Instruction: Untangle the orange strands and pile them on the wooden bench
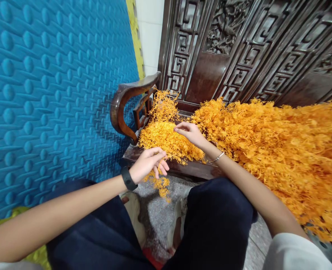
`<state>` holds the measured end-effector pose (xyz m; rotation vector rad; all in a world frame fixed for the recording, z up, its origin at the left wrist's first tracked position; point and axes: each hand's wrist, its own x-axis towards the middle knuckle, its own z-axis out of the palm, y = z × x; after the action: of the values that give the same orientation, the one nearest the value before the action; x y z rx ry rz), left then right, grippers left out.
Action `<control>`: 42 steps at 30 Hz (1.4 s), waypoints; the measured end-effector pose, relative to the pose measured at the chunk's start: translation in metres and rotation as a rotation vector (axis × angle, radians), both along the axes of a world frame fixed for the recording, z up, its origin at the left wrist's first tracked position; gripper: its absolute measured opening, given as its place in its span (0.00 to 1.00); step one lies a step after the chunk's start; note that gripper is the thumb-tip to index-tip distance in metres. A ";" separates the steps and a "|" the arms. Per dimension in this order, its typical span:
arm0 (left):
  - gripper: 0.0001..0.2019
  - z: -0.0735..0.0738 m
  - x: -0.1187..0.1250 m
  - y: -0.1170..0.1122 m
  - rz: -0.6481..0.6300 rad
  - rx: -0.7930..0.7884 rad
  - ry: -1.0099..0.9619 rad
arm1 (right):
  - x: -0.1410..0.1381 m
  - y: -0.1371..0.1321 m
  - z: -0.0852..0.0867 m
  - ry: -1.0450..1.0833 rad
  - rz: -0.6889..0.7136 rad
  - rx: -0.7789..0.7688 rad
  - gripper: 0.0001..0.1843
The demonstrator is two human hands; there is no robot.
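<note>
My left hand (150,163), with a dark band at its wrist, pinches a thin strand of an orange artificial foliage sprig (161,184). The sprig's frilly end dangles below the fingers, above the grey floor. My right hand (190,134), wearing a thin bangle, hovers over a smaller heap of yellow-orange artificial foliage (166,138). Its fingers are extended and loosely curved, with nothing visible in them. That heap lies on the seat of a dark wooden bench (201,170), near the armrest.
A much larger orange foliage pile (272,138) spreads along the bench to the right. The curved armrest (119,107) stands at left, before a blue textured foam mat (42,93). Behind rises a carved dark wooden backrest (208,75). My knees flank the speckled floor (157,213).
</note>
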<state>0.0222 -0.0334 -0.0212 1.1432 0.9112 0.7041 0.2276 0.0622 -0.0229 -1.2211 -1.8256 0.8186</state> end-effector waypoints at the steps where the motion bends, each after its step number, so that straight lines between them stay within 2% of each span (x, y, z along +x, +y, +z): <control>1: 0.12 0.001 -0.001 0.001 0.004 0.010 -0.002 | -0.005 -0.008 0.007 0.034 0.083 -0.052 0.13; 4: 0.12 0.007 -0.003 0.002 -0.044 0.046 0.000 | -0.014 -0.027 0.020 0.118 0.346 -0.261 0.24; 7: 0.11 0.016 -0.006 0.003 -0.149 0.098 0.004 | -0.015 -0.036 0.020 0.215 0.608 -0.508 0.34; 9: 0.11 0.022 -0.007 0.003 -0.188 0.137 -0.011 | -0.013 -0.037 0.017 0.293 0.724 -0.631 0.37; 11: 0.10 0.027 -0.008 0.003 -0.203 0.177 -0.031 | -0.010 -0.037 0.015 0.353 0.788 -0.690 0.38; 13: 0.09 0.029 -0.009 0.003 -0.205 0.213 -0.047 | -0.006 -0.036 0.014 0.353 0.833 -0.709 0.34; 15: 0.08 0.030 -0.011 0.005 -0.178 0.234 -0.067 | -0.002 -0.035 0.013 0.288 0.880 -0.730 0.29; 18: 0.09 0.029 -0.014 0.007 -0.097 0.238 -0.093 | 0.001 -0.036 0.013 0.183 0.933 -0.756 0.30; 21: 0.12 0.027 -0.014 0.008 -0.053 0.261 -0.091 | -0.005 -0.041 0.015 0.141 0.886 -0.698 0.31; 26: 0.19 0.024 -0.010 0.006 -0.002 0.373 -0.099 | -0.023 -0.053 0.022 0.084 0.665 -0.561 0.18; 31: 0.23 0.017 -0.006 0.006 0.146 0.397 -0.136 | -0.026 -0.054 0.023 0.112 0.546 -0.478 0.12; 35: 0.22 0.012 -0.005 0.008 0.258 0.379 -0.077 | -0.025 -0.053 0.024 0.154 0.422 -0.414 0.10; 42: 0.20 0.009 -0.002 0.006 0.289 0.294 -0.042 | -0.028 -0.056 0.020 0.225 0.413 -0.359 0.06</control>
<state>0.0204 -0.0278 -0.0125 1.2603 0.9691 1.1226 0.1993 0.0067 -0.0026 -0.9184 -1.8159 1.5048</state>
